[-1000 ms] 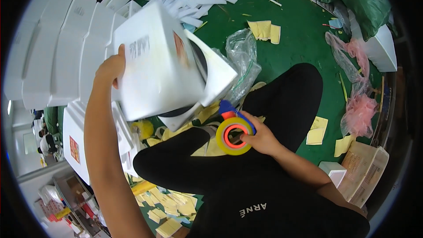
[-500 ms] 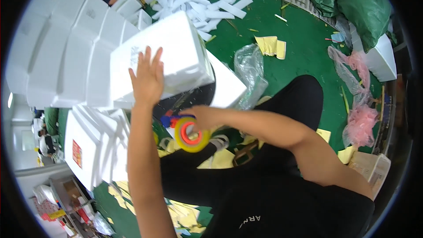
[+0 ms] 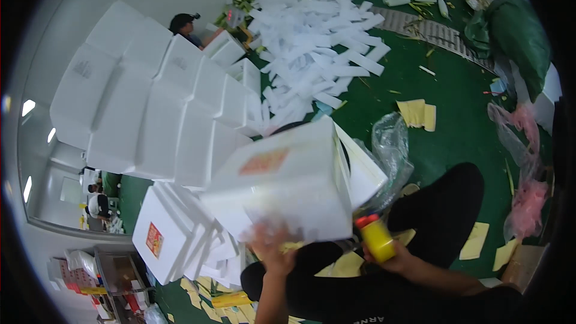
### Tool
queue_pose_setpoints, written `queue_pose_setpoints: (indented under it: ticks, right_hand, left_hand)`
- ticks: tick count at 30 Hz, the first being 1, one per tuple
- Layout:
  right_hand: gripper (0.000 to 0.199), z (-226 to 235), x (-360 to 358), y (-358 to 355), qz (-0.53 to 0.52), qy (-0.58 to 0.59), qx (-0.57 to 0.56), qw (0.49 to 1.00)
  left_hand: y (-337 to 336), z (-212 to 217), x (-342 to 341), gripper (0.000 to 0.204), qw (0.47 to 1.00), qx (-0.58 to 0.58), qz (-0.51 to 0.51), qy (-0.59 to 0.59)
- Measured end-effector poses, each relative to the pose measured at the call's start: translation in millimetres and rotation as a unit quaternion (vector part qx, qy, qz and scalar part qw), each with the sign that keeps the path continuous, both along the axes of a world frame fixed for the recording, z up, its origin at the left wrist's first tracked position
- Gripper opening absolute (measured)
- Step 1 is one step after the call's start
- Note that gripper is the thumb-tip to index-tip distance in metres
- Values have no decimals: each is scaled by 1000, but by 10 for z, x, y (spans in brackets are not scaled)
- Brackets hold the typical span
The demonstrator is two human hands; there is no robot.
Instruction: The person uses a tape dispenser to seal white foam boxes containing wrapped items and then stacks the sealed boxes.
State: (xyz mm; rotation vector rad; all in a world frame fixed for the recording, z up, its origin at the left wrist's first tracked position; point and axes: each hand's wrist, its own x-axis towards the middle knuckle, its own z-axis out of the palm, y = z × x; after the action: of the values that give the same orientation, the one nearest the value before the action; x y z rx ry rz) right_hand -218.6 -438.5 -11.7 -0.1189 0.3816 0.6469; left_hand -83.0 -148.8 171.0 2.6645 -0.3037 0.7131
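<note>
The left hand [image 3: 271,245], fingers spread open, presses flat against the near face of a white foam box [image 3: 288,186] held over the lap, while the right hand [image 3: 384,252] is wrapped tight around a yellow tape roll [image 3: 377,237] just beside its lower right corner.

- White foam box [image 3: 288,192], orange label on its upper face, tilted, held above the lap.
- Yellow tape dispenser [image 3: 377,237], red-topped, just under the box's right lower corner.

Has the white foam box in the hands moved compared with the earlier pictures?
Yes. The white foam box has dropped lower and nearer the person, away from the heap of white strips.
</note>
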Motion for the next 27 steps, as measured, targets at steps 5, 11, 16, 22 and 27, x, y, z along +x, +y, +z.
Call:
queue_pose_setpoints:
  ticks: [5, 11, 16, 22, 27]
  right_hand:
    - [59, -252, 685, 187, -111, -61, 78, 989]
    - [48, 23, 904, 504, -44, -16, -112, 993]
    - [49, 229, 1068, 492, -138, -56, -80, 986]
    - [57, 1640, 1162, 90, -12, -368, -185, 911]
    - [56, 2107, 891, 1227, 233, -519, -211, 795]
  left_hand:
    - [1248, -181, 246, 58, 887, -331, 147, 286]
    - [1636, -210, 274, 53, 926, -144, 144, 318]
    - [1083, 13, 19, 52, 924, -162, 289, 190]
    - [811, 575, -1421, 66, 891, -369, 238, -117]
    - [1422, 444, -3493, 46, 808, -322, 412, -271]
